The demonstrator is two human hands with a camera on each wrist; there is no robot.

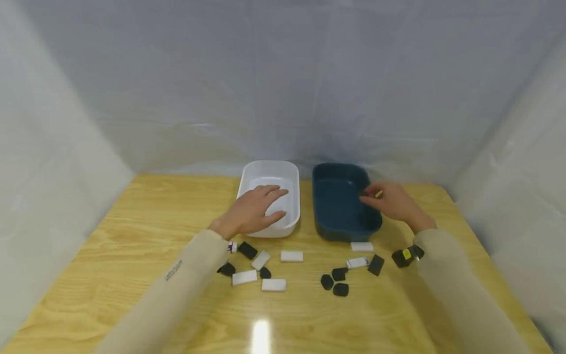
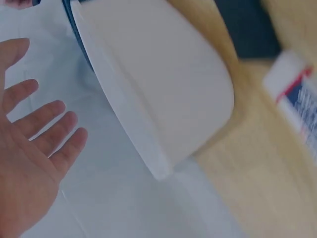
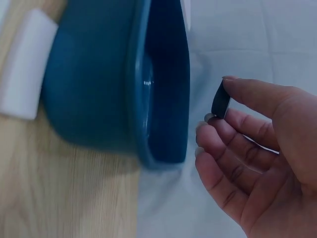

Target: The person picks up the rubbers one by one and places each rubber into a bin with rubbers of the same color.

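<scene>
Right now your right hand [image 1: 391,200] is pinching a small black piece [image 3: 220,102] over the blue tray [image 1: 340,231], so be releasing it well inside the rim while your flat, empty left hand [image 1: 253,210] is steadying the white tray [image 1: 269,169].

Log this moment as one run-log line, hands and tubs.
left hand: open, over white tub | right hand: pinches black piece at blue tub | more pieces loose on table

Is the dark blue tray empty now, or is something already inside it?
Empty, as far as visible: the dark blue tray shows only bare floor. The right hand pinches a small black piece beside its rim.
</scene>
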